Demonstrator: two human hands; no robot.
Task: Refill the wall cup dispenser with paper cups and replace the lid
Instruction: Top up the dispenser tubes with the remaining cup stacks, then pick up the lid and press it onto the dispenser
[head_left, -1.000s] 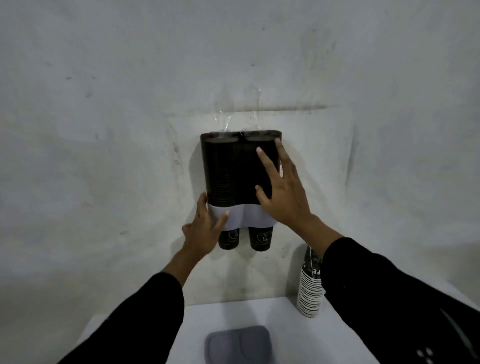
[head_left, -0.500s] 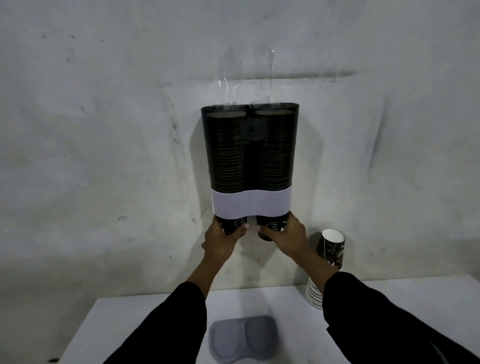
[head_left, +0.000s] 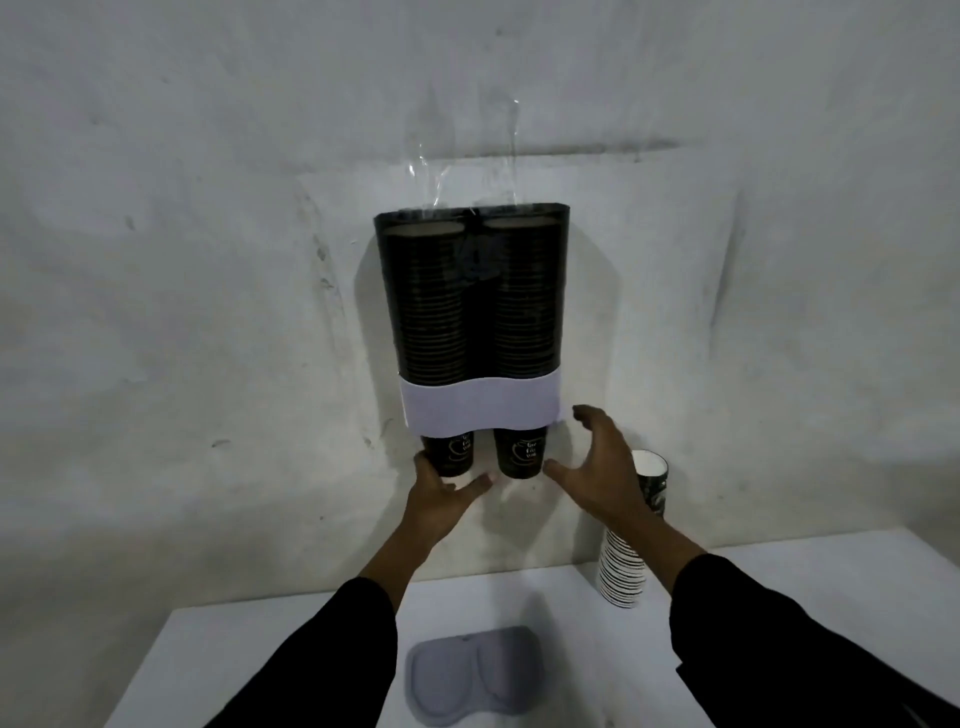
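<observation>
A dark two-tube cup dispenser (head_left: 471, 296) with a white band hangs on the wall, both tubes filled with black paper cups to the open top. Two cup bottoms stick out below: the left cup (head_left: 448, 454) and the right cup (head_left: 521, 451). My left hand (head_left: 439, 499) sits under the left cup, fingers apart, touching its lower edge. My right hand (head_left: 602, 467) hovers just right of the right cup, fingers spread and holding nothing. The grey lid (head_left: 474, 675) lies flat on the white table (head_left: 779, 597) below.
A spare stack of black paper cups (head_left: 631, 540) stands on the table against the wall at the right, partly behind my right forearm. The wall is a stained white surface with clear tape strips above the dispenser.
Both hands have let go of the two protruding cups and dropped slightly away. My right hand has opened and shifted right; the left has slid under the left cup.
</observation>
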